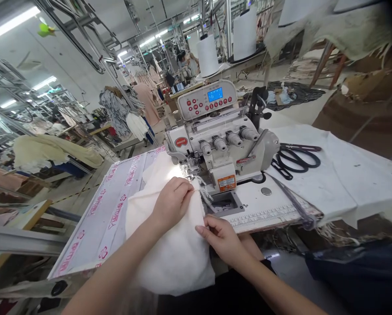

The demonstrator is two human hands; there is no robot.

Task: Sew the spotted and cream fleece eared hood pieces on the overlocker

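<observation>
White soft fabric (pixel 173 258) lies over the table's front edge and hangs down toward my lap. Its far part runs up to the lit needle area of a white overlock sewing machine (pixel 183 142). My left hand (pixel 173 199) is closed on the fabric just in front of the presser foot, fingertips pinching near the seam edge. Lower and to the right, my right hand (pixel 220 236) pinches the fabric's right edge between thumb and fingers. Loose thread ends (pixel 204 190) trail beside the needle area.
Black-handled scissors (pixel 297 159) lie right of the machine on white cloth (pixel 340 170). A control panel (pixel 207 99) with a blue screen tops the machine. Thread cones (pixel 207 56) stand behind it. Printed plastic sheeting (pixel 112 205) covers the table's left side.
</observation>
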